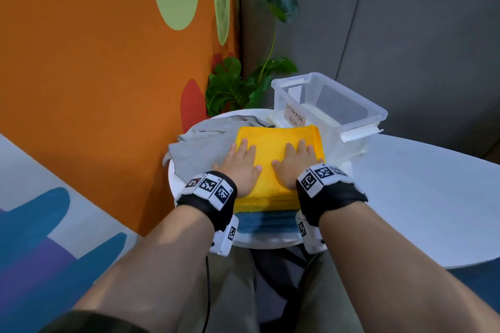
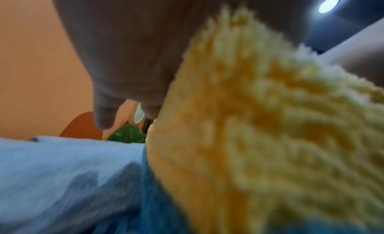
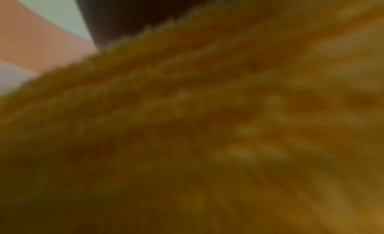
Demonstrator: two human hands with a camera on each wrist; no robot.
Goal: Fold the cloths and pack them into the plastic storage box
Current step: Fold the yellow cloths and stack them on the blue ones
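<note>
A folded yellow cloth (image 1: 273, 143) lies on the small round white table (image 1: 266, 243), stacked on a folded blue cloth (image 1: 266, 222) whose front edge shows beneath it. My left hand (image 1: 239, 163) presses flat on the yellow cloth's left side, fingers straight. My right hand (image 1: 296, 163) presses flat on its right side. A loose grey cloth (image 1: 201, 147) lies crumpled to the left, partly under the yellow one. The clear plastic storage box (image 1: 376, 113), labelled "STORAGE BOX", stands open behind and to the right. The left wrist view shows the yellow cloth (image 2: 259, 139) close up under the palm (image 2: 129, 56); yellow pile (image 3: 207, 130) fills the right wrist view.
An orange wall (image 1: 94, 76) runs along the left of the table. A leafy green plant (image 1: 243, 84) stands behind the table in the corner. A larger white table (image 1: 433, 197) adjoins on the right. My legs are beneath the table's front edge.
</note>
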